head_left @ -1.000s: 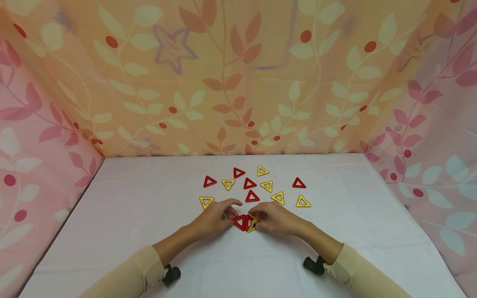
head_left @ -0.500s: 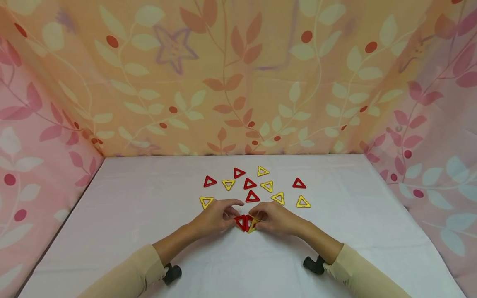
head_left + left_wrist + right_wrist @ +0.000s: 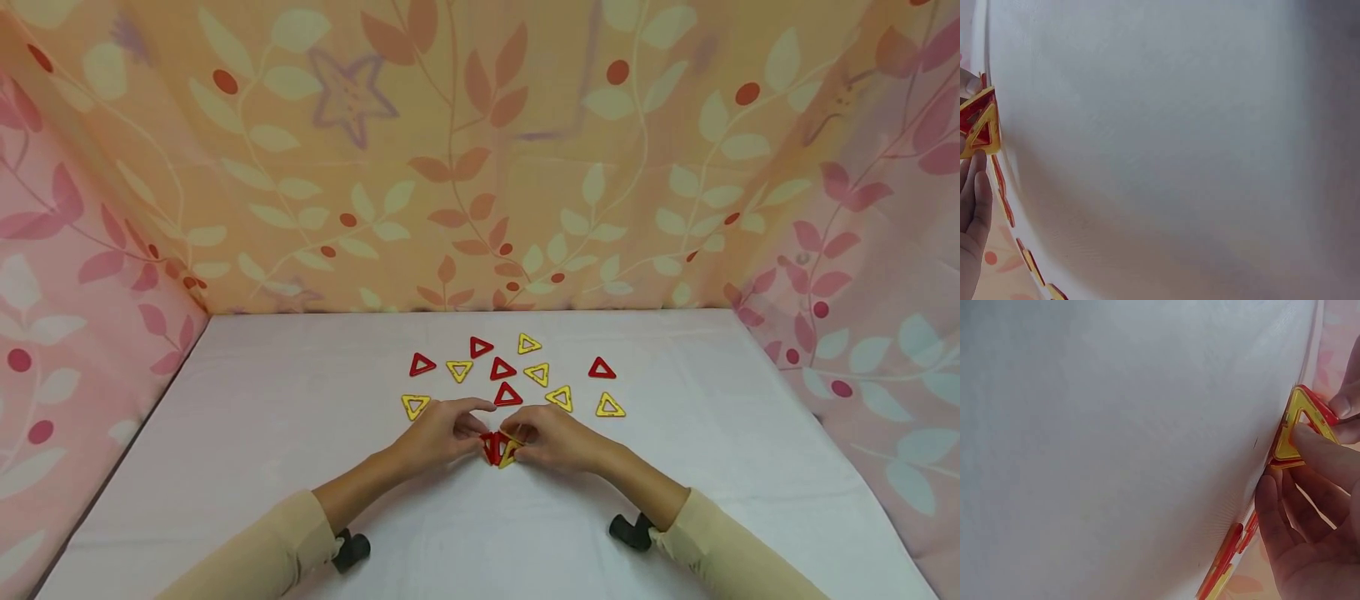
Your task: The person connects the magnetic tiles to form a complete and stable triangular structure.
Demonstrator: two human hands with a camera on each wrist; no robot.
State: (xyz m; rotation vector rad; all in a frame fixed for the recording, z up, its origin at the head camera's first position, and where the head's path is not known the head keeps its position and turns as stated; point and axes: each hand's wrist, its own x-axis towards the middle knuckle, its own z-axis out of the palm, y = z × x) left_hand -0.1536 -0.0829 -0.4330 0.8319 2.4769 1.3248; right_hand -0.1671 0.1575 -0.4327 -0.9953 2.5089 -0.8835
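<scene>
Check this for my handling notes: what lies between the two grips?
In the head view, red triangles and at least one yellow triangle lie between the left grip and the right grip; both wrist views show these colours too.

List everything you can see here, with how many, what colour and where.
Table: one, white-covered, under the triangles
Loose triangles: five, red, on the table
More loose triangles: six, yellow, among the red ones
Held triangles: count unclear, red and yellow, nearer than the loose ones
Floral curtains: count unclear, orange-yellow behind the table, pink at the sides
Wrist gadgets: two, black, low in the head view
Sleeves: two, beige, bottom left and right
Left hand: one, bare, gripping held triangles
Right hand: one, bare, pinching held triangles
</scene>
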